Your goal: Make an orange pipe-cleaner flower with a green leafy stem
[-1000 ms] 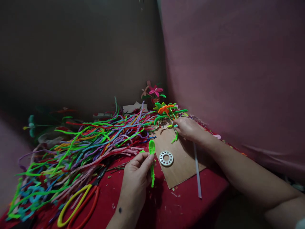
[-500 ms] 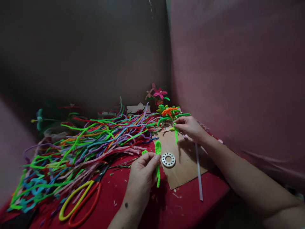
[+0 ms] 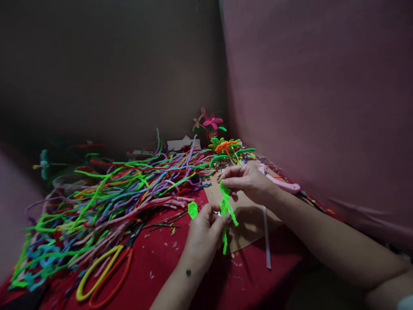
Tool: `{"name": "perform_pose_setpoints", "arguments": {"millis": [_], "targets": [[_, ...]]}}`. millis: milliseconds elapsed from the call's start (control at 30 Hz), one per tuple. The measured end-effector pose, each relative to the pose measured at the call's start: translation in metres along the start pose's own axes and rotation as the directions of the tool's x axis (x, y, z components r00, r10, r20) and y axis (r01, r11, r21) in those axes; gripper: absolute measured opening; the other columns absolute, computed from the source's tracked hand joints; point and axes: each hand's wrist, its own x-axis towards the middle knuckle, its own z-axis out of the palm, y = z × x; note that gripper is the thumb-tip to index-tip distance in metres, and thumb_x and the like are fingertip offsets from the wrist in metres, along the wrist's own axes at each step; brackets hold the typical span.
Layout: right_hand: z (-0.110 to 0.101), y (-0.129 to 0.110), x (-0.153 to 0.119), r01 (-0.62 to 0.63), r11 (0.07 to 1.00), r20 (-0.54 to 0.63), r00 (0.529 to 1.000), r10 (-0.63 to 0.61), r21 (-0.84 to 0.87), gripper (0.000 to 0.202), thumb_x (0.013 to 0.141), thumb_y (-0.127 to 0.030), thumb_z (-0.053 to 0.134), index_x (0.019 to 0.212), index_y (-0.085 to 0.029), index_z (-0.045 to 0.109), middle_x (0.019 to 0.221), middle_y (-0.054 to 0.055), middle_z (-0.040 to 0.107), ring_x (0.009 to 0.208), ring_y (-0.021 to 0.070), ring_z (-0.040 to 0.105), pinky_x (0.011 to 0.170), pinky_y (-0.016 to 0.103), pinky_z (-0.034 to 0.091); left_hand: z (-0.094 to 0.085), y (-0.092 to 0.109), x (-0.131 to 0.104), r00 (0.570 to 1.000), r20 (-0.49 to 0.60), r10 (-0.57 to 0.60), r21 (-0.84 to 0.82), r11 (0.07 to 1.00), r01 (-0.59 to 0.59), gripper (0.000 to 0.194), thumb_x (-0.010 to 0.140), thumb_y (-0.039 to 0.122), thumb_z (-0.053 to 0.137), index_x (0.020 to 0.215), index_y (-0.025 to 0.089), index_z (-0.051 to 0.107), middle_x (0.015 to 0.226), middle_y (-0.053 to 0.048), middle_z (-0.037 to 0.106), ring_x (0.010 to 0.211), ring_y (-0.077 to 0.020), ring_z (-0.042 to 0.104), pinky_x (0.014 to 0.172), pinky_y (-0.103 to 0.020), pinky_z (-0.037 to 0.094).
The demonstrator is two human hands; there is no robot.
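Observation:
My left hand point(image 3: 206, 234) is closed in a pinch on a bright green pipe-cleaner leaf point(image 3: 224, 242), whose stem hangs below the fingers. Another looped green pipe-cleaner piece point(image 3: 192, 209) sticks out on the left side of the same hand. My right hand point(image 3: 250, 183) pinches a second green pipe-cleaner leaf point(image 3: 229, 211) just above, its tail slanting down to the right. The two leaves overlap in view; whether they touch I cannot tell. Beneath the hands lies a brown cardboard sheet point(image 3: 245, 241). The metal ring on it is almost wholly hidden.
Many coloured pipe cleaners point(image 3: 129, 185) are heaped on the left. Scissors point(image 3: 106, 271) with yellow and red handles lie before them. A translucent stick point(image 3: 267, 241) rests at right, near a pink-handled tool point(image 3: 284, 184). Behind stand an orange flower point(image 3: 226, 147) and a pink flower point(image 3: 212, 121).
My right hand has come down and left, carrying its green leaf to the one in my left hand. My left hand has shifted slightly right, covering most of the metal ring.

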Motion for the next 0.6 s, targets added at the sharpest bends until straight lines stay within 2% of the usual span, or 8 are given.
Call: {"name": "perform_pose_setpoints", "arguments": {"millis": [67,200,233,300,333,400,500,600], "targets": [[0.001,0.001,-0.001,0.011,1.000,0.005,1.000,-0.011,0.007,0.006,0.068,-0.019,0.066,0.070,-0.014,0.065,0.058,-0.002,0.056,0.045,0.0064,0.049,0.042,0.019,0.041,0.000,-0.001,-0.001,0.999,-0.009,0.040,0.077,0.996,-0.040,0.022,0.071,0.034,0.063,0.083,0.018,0.055,0.049,0.008,0.047,0.033,-0.0048,0.035,0.034,-0.017,0.024],[0.005,0.003,-0.001,0.029,0.998,-0.039,0.999,-0.031,-0.064,0.008,0.067,-0.021,0.066,0.071,-0.013,0.064,0.057,-0.003,0.054,0.045,0.0054,0.045,0.041,0.018,0.036,-0.001,0.007,-0.006,0.982,-0.104,0.159,0.105,0.983,-0.148,0.018,0.070,0.030,0.065,0.080,0.017,0.060,0.062,0.003,0.057,0.049,-0.0076,0.049,0.044,-0.017,0.035],[0.006,0.004,-0.001,0.030,0.995,-0.056,0.998,-0.035,-0.090,0.009,0.068,-0.022,0.066,0.071,-0.013,0.064,0.056,-0.003,0.053,0.044,0.0051,0.043,0.041,0.018,0.034,-0.001,0.011,-0.008,0.979,-0.129,0.156,0.064,0.987,-0.149,0.018,0.071,0.031,0.065,0.080,0.017,0.061,0.063,0.003,0.057,0.050,-0.0070,0.049,0.044,-0.016,0.034],[0.010,0.004,-0.002,0.032,0.989,-0.076,0.996,-0.043,-0.147,0.011,0.069,-0.024,0.065,0.072,-0.014,0.063,0.055,-0.004,0.051,0.044,0.0052,0.041,0.042,0.019,0.033,-0.002,0.017,-0.010,0.989,-0.129,0.071,-0.073,0.994,-0.081,0.020,0.072,0.035,0.064,0.081,0.017,0.061,0.057,0.006,0.052,0.043,-0.0041,0.040,0.040,-0.015,0.028],[0.012,0.004,-0.003,0.042,0.983,-0.080,0.995,-0.057,-0.178,0.011,0.069,-0.024,0.065,0.072,-0.014,0.063,0.055,-0.004,0.051,0.045,0.0055,0.042,0.043,0.019,0.033,-0.002,0.020,-0.010,0.994,-0.107,0.013,-0.144,0.989,-0.028,0.022,0.072,0.037,0.064,0.082,0.017,0.061,0.054,0.007,0.049,0.039,-0.0028,0.035,0.038,-0.015,0.024],[0.017,0.002,-0.007,0.090,0.963,-0.063,0.992,-0.110,-0.255,0.008,0.071,-0.022,0.063,0.072,-0.014,0.063,0.060,-0.003,0.054,0.051,0.0069,0.045,0.047,0.020,0.036,-0.003,0.023,-0.011,0.998,-0.042,-0.048,-0.233,0.972,0.037,0.022,0.070,0.035,0.067,0.079,0.016,0.061,0.053,0.006,0.049,0.039,-0.0024,0.034,0.039,-0.015,0.025],[0.024,0.000,-0.013,0.202,0.898,-0.027,0.973,-0.231,-0.391,0.006,0.074,-0.018,0.060,0.071,-0.014,0.063,0.066,0.000,0.056,0.061,0.0089,0.049,0.056,0.022,0.039,-0.007,0.023,-0.011,0.999,-0.017,-0.029,-0.247,0.969,0.024,0.019,0.066,0.028,0.070,0.067,0.012,0.060,0.054,0.003,0.054,0.043,-0.0040,0.041,0.042,-0.016,0.030],[0.031,-0.001,-0.016,0.232,0.869,-0.030,0.962,-0.272,-0.436,0.009,0.078,-0.018,0.056,0.072,-0.014,0.061,0.066,0.000,0.055,0.061,0.0090,0.049,0.057,0.022,0.039,-0.010,0.021,-0.012,0.999,-0.005,-0.035,-0.258,0.966,0.032,0.020,0.065,0.027,0.071,0.060,0.012,0.058,0.050,0.003,0.052,0.041,-0.0042,0.040,0.041,-0.016,0.028]]}}
